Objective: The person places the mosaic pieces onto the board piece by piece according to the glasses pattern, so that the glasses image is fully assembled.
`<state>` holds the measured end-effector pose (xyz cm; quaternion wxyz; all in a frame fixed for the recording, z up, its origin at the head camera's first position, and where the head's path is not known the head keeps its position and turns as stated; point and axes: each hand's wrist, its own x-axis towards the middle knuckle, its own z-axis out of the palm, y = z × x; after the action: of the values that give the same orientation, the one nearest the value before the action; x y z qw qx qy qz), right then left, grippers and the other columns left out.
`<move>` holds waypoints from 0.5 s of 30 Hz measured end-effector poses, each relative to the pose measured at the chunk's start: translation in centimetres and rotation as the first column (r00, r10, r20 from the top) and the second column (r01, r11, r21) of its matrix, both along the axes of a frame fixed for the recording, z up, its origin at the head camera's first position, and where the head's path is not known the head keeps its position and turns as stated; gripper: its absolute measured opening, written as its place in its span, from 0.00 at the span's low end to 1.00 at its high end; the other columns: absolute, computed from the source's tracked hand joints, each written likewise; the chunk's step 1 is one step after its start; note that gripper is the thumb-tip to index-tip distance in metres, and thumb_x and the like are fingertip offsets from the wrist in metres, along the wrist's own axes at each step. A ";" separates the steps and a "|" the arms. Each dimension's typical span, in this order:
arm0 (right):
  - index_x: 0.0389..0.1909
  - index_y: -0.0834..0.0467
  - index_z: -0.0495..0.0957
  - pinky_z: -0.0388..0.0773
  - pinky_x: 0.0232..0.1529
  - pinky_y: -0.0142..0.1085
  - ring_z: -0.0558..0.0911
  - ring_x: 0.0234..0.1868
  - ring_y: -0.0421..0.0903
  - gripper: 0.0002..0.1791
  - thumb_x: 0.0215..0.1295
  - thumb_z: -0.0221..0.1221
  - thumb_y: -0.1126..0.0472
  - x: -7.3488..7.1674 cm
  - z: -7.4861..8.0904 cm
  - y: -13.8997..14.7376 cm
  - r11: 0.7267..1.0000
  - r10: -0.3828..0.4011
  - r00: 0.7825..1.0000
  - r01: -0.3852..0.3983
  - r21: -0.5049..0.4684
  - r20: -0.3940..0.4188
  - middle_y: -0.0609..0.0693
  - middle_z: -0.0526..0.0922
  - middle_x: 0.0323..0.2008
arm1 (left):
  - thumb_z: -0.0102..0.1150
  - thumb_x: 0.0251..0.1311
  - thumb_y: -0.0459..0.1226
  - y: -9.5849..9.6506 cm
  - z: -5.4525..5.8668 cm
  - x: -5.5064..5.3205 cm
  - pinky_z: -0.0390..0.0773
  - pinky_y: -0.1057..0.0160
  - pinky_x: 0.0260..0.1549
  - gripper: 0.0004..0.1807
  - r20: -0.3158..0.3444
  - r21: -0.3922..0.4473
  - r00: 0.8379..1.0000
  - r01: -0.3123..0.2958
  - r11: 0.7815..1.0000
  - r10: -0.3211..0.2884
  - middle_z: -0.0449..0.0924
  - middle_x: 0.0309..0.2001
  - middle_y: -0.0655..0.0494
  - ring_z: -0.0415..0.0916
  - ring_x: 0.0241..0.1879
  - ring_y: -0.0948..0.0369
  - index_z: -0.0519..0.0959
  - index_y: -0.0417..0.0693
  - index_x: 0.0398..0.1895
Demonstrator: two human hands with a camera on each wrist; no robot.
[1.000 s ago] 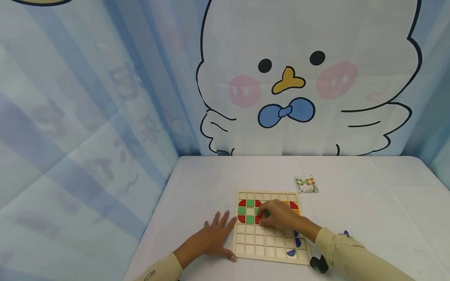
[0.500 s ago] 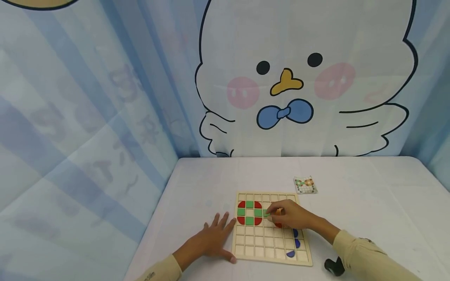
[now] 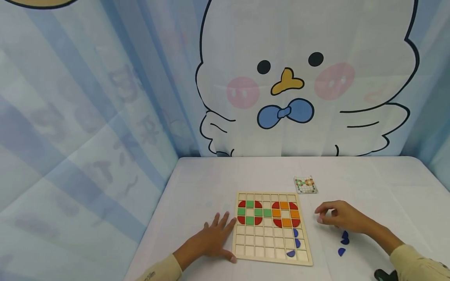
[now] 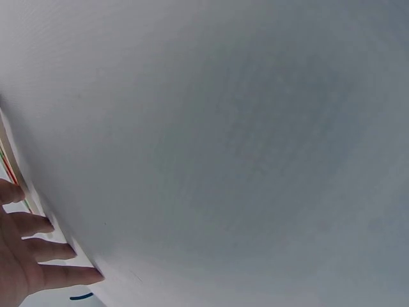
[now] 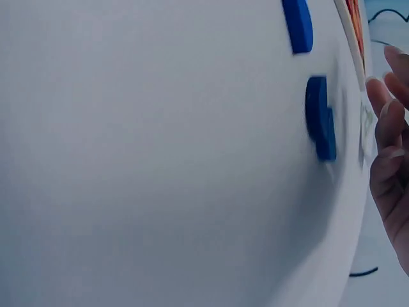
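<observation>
A wooden grid board (image 3: pixel 250 239) lies flat on the table. Red quarter-round pieces (image 3: pixel 241 220) and green squares (image 3: pixel 267 213) make a ring at its upper left, with one green square extending right. Orange squares (image 3: pixel 286 222) and red pieces form a second ring at the upper right. Three blue pieces (image 3: pixel 297 243) lie on the board's lower right. My left hand (image 3: pixel 212 237) rests with spread fingers beside the board's left edge. Over the table right of the board is my right hand (image 3: pixel 346 216), fingers loosely bent and nothing visible in them. Three loose blue pieces (image 3: pixel 341 252) lie nearby.
A small pattern card (image 3: pixel 306 185) lies beyond the board's upper right corner. Near the right sleeve is a black object (image 3: pixel 384 274), partly cut off by the frame's bottom. A cartoon-printed curtain (image 3: pixel 281 136) stands behind the table.
My right hand has left the green square beside the left ring and moved right, off the board. Both rings and the loose blue pieces are now uncovered. The left hand has stayed put.
</observation>
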<state>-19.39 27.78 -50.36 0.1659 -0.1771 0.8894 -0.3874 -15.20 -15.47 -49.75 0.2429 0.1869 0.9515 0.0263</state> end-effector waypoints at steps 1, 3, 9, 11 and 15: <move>0.48 0.59 0.83 0.74 0.25 0.30 0.73 0.25 0.37 0.16 0.63 0.67 0.54 0.3 0.0 0.9 1.000 0.000 1.000 0.000 0.014 0.004 0.49 0.81 0.38 | 0.66 0.39 0.74 0.0 0.1 0.0 0.63 0.30 0.64 0.65 0.001 -0.001 1.000 -0.001 1.000 0.001 0.44 0.82 0.50 0.44 0.79 0.41 0.51 0.63 0.81; 0.48 0.58 0.84 0.73 0.27 0.29 0.72 0.27 0.35 0.17 0.62 0.69 0.54 0.8 -0.1 2.6 0.999 0.003 1.000 -0.004 0.045 0.014 0.47 0.82 0.39 | 0.66 0.39 0.74 0.0 0.2 0.0 0.63 0.30 0.64 0.65 0.001 -0.003 1.000 -0.002 1.000 0.002 0.44 0.82 0.50 0.44 0.79 0.41 0.51 0.63 0.81; 0.47 0.53 0.85 0.73 0.35 0.27 0.73 0.36 0.31 0.13 0.62 0.68 0.54 1.8 -0.4 6.1 0.990 0.110 0.994 -0.109 0.086 -0.006 0.43 0.86 0.43 | 0.65 0.40 0.74 -0.1 0.3 0.1 0.64 0.30 0.64 0.65 -0.002 -0.005 1.000 0.007 1.000 -0.007 0.43 0.82 0.49 0.44 0.79 0.40 0.51 0.62 0.81; 0.46 0.52 0.86 0.73 0.36 0.27 0.74 0.37 0.32 0.11 0.63 0.67 0.57 1.9 -0.5 6.6 0.987 0.148 0.989 -0.147 0.069 -0.010 0.42 0.85 0.43 | 0.65 0.40 0.74 -0.1 0.1 0.0 0.63 0.30 0.64 0.65 -0.001 -0.004 1.000 0.005 1.000 -0.005 0.43 0.82 0.49 0.44 0.79 0.40 0.50 0.63 0.81; 0.45 0.52 0.87 0.75 0.35 0.28 0.74 0.36 0.34 0.10 0.64 0.65 0.62 2.0 -0.6 6.9 0.982 0.184 0.983 -0.184 0.033 0.007 0.40 0.83 0.41 | 0.65 0.40 0.74 -0.1 -0.1 0.0 0.63 0.30 0.65 0.65 0.003 0.003 1.000 0.001 1.000 -0.001 0.43 0.82 0.49 0.43 0.79 0.41 0.50 0.63 0.81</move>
<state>-17.39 34.70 -50.93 0.2059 -0.2549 0.8753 -0.3556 -15.23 -15.53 -49.83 0.2441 0.1876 0.9510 0.0280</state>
